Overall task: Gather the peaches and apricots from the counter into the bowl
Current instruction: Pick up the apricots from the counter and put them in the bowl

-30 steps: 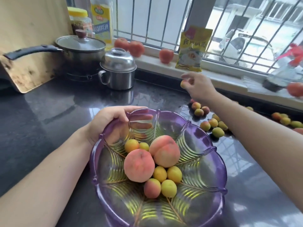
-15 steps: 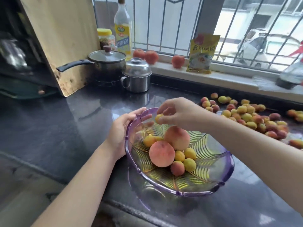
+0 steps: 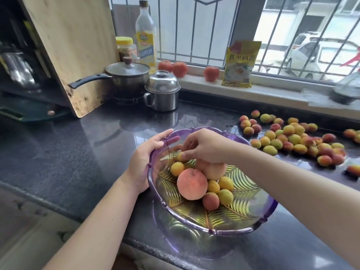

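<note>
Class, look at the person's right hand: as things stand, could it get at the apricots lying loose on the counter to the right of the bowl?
Probably yes. The right hand is over the bowl, pinching an apricot, and nothing stands between it and the loose apricots on the counter.

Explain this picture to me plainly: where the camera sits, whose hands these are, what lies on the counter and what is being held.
No machine is at work here: a person's two bare hands do the job, filmed by one wide-angle camera worn on the head, looking forward and down. The left hand grips the rim of a purple glass bowl on the dark counter. The right hand reaches into the bowl and pinches a small apricot at its fingertips. Inside lie two peaches and several apricots. Many more apricots are scattered on the counter to the right. Farther back stand a lidded saucepan, a steel pot, a wooden cutting board and an oil bottle.
</note>
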